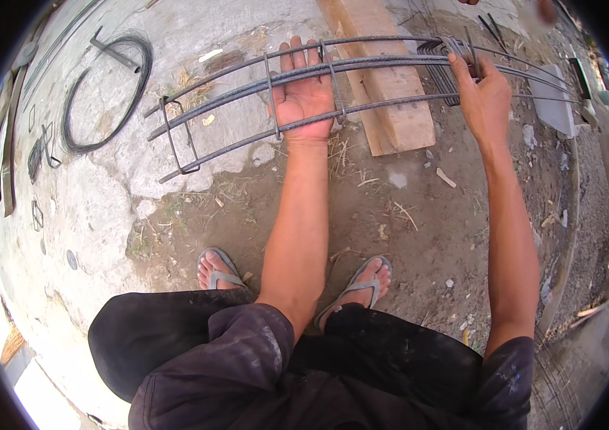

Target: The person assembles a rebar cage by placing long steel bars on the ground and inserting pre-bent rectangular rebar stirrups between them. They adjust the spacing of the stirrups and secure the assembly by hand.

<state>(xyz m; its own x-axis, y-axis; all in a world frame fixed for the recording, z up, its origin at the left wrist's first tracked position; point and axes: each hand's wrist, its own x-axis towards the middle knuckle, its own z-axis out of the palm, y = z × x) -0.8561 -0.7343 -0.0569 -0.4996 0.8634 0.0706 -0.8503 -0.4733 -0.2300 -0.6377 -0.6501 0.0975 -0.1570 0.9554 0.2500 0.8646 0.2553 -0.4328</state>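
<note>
Several long steel rebars (232, 93) run side by side from left to right in front of me, curved in this view. Square wire stirrups (176, 136) stand around them on the left half, spaced apart. My left hand (306, 107) lies palm up under the bars between two stirrups, fingers stretched out and holding nothing. Farther right, a tight bundle of stirrups (433, 66) hangs around the bars. My right hand (485, 93) is closed at this bundle's right side, thumb and fingers on the stirrups; its fingertips are partly hidden.
Beneath the bars lies a thick wooden beam (383, 107). A coil of black wire (68, 129) rests on the concrete at left, with loose stirrups (37, 215) near it. Part of another person's hand (546, 11) shows at the upper right. A concrete edge (569, 215) runs along the right.
</note>
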